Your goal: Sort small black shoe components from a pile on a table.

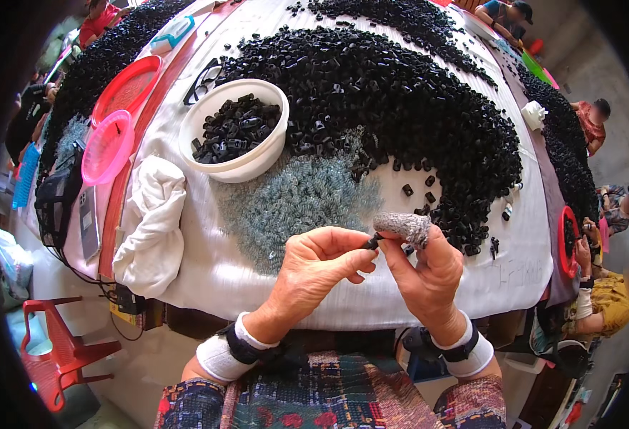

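Observation:
In front of me, near the table's front edge, I hold a small black plastic piece (372,242) between both hands. My left hand (301,268) pinches it between thumb and fingertips. From the other side, my right hand (429,282) has its thumb and covered finger closed at the piece. A grey knitted finger cover (404,227) wraps that finger and hides its tip. Just beyond my hands lies a heap of small clear, bluish-grey metal springs (286,204). A broad pile of similar black plastic pieces (386,86) spreads behind it, with several strays nearby.
A white bowl (254,169) of black pieces stands left of centre, with black-framed glasses (204,82) behind. A crumpled white cloth (154,222), pink basket (86,161) and red tray (103,107) lie left. A red chair (50,336) stands lower left. Other people work around the tables.

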Available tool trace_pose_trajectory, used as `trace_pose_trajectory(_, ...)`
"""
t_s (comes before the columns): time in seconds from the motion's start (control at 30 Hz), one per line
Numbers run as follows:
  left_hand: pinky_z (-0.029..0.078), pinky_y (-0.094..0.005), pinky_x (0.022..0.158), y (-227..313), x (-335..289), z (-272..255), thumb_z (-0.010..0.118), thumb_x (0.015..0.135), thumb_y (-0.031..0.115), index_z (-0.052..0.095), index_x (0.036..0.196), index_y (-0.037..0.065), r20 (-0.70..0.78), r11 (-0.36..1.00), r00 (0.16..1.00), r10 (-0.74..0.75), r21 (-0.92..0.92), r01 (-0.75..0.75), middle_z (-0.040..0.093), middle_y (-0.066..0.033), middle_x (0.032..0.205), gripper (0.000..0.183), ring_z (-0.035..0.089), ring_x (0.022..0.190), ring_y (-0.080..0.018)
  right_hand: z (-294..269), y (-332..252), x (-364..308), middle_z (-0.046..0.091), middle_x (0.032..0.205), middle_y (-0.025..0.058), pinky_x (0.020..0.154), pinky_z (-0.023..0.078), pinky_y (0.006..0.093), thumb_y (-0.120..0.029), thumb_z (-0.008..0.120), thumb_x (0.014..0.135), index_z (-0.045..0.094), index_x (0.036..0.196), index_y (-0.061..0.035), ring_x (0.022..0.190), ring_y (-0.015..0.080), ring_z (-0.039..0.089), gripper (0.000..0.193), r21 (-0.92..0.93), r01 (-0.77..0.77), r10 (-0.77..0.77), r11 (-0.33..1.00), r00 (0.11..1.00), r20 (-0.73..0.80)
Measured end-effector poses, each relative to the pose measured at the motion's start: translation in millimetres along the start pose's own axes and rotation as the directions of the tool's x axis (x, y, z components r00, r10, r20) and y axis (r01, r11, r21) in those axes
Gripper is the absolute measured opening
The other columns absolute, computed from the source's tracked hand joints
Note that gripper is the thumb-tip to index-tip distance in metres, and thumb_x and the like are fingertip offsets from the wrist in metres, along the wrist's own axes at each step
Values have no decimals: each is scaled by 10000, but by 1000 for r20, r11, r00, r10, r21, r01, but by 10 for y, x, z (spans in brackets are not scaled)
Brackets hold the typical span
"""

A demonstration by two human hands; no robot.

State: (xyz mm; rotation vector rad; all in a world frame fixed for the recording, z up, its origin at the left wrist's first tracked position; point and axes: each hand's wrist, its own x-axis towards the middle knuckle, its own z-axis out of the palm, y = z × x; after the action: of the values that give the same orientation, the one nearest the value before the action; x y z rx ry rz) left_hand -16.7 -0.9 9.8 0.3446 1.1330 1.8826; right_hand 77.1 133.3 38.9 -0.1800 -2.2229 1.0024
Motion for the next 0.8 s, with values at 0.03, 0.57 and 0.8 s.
trace_pose_trajectory(0.03, 549, -264, 642, -2, -2, 2, 682, 839, 50, 644, 1008, -36, -1, 1000, 1000, -3, 2, 3, 687, -119, 903, 193, 666, 776, -163, 0, -3, -7, 685, 874, 110, 653, 544, 267, 62, 695, 762, 644, 998, 1, 740, 169, 677, 249, 2, -3, 3, 1000, 1000, -1)
trace_pose_trajectory(0.57, 546, -241, 630, -69, 4, -13, 693, 848, 96, 646, 1003, -35, -47, 998, 998, -29, 55, 31, 684, -107, 860, 209, 669, 760, -141, 156, 138, -138, 667, 833, 101, 644, 518, 265, 58, 699, 750, 648, 977, -5, 714, 167, 651, 241, 35, -93, 95, 995, 993, -72)
trace_pose_trajectory(0.8, 543, -236, 628, -75, 20, 2, 693, 848, 97, 653, 991, -30, -54, 995, 999, 2, 102, 3, 685, -94, 856, 196, 665, 749, -129, 132, 136, -120, 647, 847, 47, 685, 502, 248, 58, 650, 793, 604, 1053, 3, 742, 95, 612, 270, 367, -349, 366, 862, 930, 24)
